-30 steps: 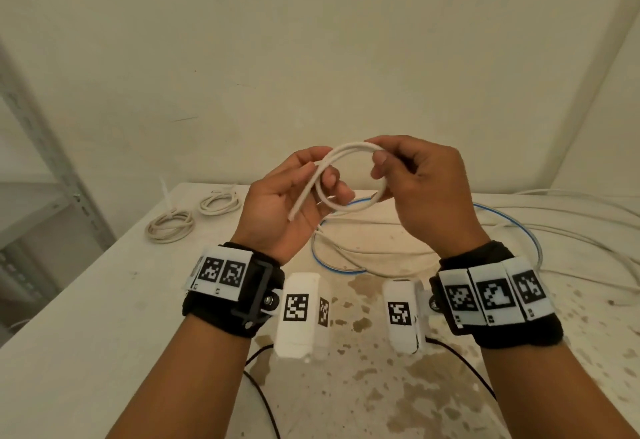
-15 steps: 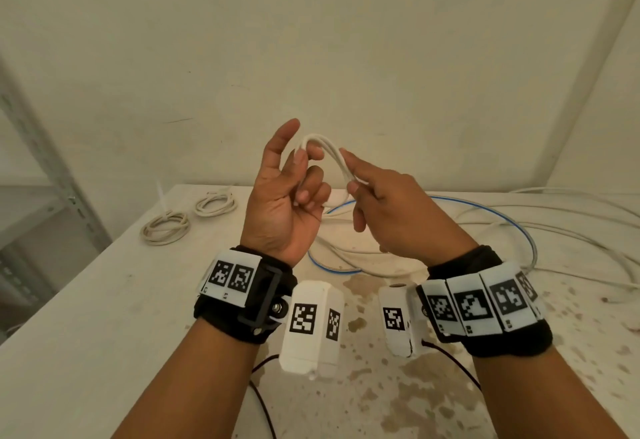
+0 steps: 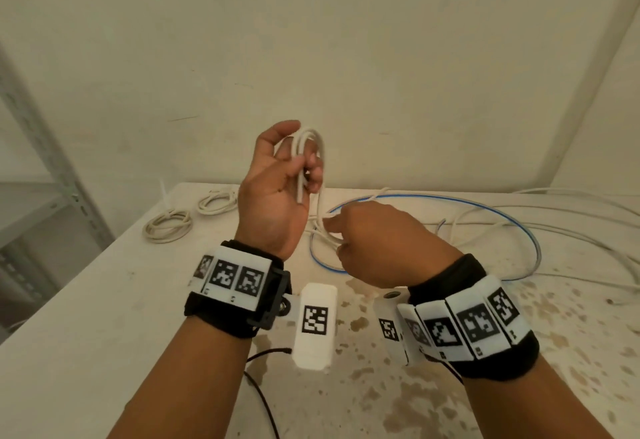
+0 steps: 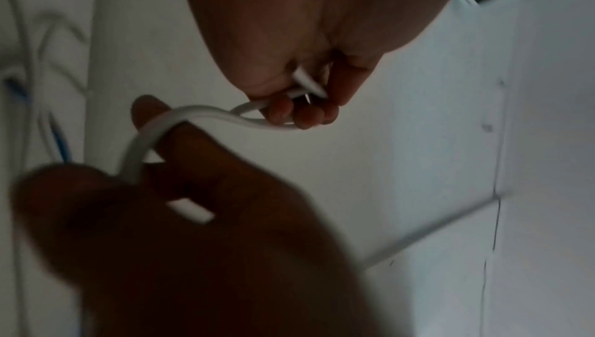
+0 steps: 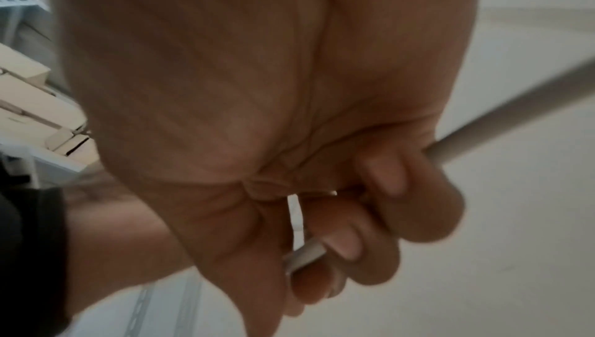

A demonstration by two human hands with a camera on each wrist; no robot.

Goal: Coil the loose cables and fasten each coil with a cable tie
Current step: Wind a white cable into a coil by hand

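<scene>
Though wrist views blur, left hand [image 3: 277, 178] grips white cable [image 3: 313, 140] loops; right hand [image 3: 377, 241] pinches cable, fingertips hidden.

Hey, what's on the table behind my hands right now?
Behind the hands, loose white cables and a blue cable sprawl on the table, with two finished coils far left. The hands hide where they cross.

White cable [image 4: 206, 113] strung between left hand [image 4: 283, 37] and right hand [image 4: 193, 228].
</scene>
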